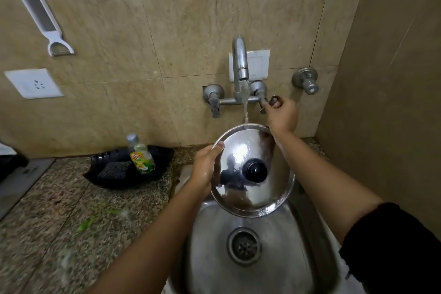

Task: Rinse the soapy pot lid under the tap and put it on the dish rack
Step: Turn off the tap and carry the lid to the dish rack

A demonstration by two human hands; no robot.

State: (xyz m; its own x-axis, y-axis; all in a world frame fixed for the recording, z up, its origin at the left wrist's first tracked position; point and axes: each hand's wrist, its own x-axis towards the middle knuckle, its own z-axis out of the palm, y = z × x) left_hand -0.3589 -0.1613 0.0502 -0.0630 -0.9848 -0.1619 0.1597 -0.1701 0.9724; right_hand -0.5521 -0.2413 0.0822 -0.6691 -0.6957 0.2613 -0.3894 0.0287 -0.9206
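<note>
A shiny steel pot lid with a black knob is held tilted over the steel sink. My left hand grips its left rim, thumb on top. Water runs from the wall tap onto the lid's upper edge. My right hand reaches past the lid and is closed on the tap's right lever handle. No dish rack is in view.
A black tray on the granite counter holds a green dish-soap bottle and a dark scrub pad. A white peeler hangs on the tiled wall above a socket. A side wall stands close on the right.
</note>
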